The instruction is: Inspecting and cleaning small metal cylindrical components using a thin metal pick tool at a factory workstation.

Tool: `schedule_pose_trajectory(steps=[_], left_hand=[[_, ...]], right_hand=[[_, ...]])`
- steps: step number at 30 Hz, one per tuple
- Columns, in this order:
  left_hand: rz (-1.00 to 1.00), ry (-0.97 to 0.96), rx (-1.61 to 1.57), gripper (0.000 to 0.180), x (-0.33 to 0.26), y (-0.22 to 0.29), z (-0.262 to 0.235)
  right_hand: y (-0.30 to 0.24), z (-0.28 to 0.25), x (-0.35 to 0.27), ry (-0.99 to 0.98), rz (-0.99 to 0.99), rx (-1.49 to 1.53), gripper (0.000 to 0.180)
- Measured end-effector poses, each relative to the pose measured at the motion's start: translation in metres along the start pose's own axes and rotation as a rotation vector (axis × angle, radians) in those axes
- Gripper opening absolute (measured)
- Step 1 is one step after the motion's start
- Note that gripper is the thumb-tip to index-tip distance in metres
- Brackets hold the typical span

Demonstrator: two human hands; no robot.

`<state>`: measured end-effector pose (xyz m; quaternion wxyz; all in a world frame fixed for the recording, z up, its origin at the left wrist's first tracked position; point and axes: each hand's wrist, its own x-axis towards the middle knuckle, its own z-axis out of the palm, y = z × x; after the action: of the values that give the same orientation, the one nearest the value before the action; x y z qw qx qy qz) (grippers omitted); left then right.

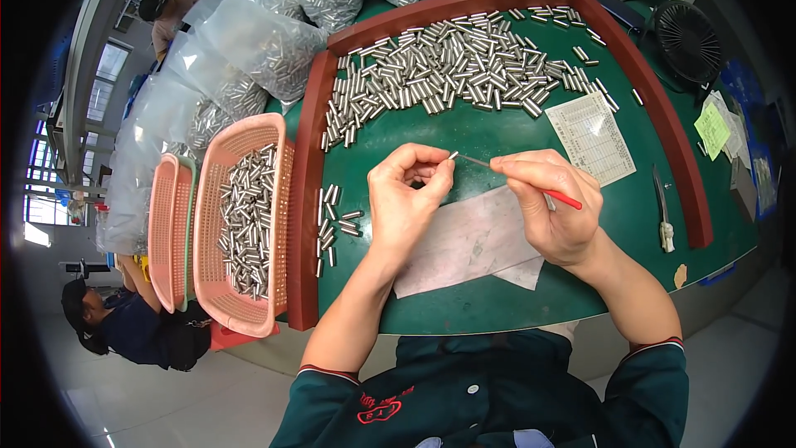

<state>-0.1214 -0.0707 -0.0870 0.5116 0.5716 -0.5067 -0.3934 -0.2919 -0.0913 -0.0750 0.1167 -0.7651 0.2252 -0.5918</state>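
Between the thumb and index finger of my left hand point(408, 197) is a small metal cylinder point(453, 155), pinched with one end showing. My right hand point(551, 203) grips a thin red-handled tool point(565, 199) like a pen, its slim metal shaft pointing left at the cylinder. Whether the tip touches the cylinder is too small to tell. Under and between my hands lies a stained pinkish cloth point(473, 236) on the green tabletop point(464, 307). Beyond them spreads a large pile of shiny metal cylinders point(448, 62), and several loose cylinders point(329, 224) lie left of my left forearm.
A dark red frame point(308, 199) borders the work area. At left stand a pink basket of cylinders point(249, 224), another pink basket point(170, 232) and filled plastic bags point(278, 54). Rightward are a printed sheet point(590, 137), a slim pointed tool point(662, 211) and a black fan point(686, 40). People are at left.
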Motion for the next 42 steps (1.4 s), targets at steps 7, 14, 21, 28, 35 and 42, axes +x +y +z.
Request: schedule_pose_trajectory(steps=[7, 14, 21, 28, 35, 42], left_hand=[[0.032, -0.02, -0.054, 0.008, -0.003, -0.003, 0.005], [0.239, 0.048, 0.206, 0.006, -0.002, 0.002, 0.006], [-0.289, -0.072, -0.478, 0.012, 0.007, 0.0, -0.011], [-0.43, -0.126, -0.611, 0.014, 0.008, -0.001, -0.013], [-0.452, -0.154, -0.652, 0.013, 0.007, -0.002, -0.014], [-0.44, -0.359, -0.733, 0.012, -0.003, 0.009, -0.004]], right_hand=[[0.002, 0.001, -0.001, -0.014, -0.021, -0.001, 0.02], [-0.004, -0.003, 0.001, -0.032, -0.081, 0.027, 0.023], [-0.001, -0.006, 0.004, 0.029, -0.07, 0.031, 0.019], [-0.001, -0.001, 0.001, 0.013, -0.069, 0.028, 0.019], [-0.003, 0.0, 0.002, 0.02, -0.061, 0.031, 0.019], [0.009, 0.002, -0.001, -0.038, -0.095, -0.015, 0.021]])
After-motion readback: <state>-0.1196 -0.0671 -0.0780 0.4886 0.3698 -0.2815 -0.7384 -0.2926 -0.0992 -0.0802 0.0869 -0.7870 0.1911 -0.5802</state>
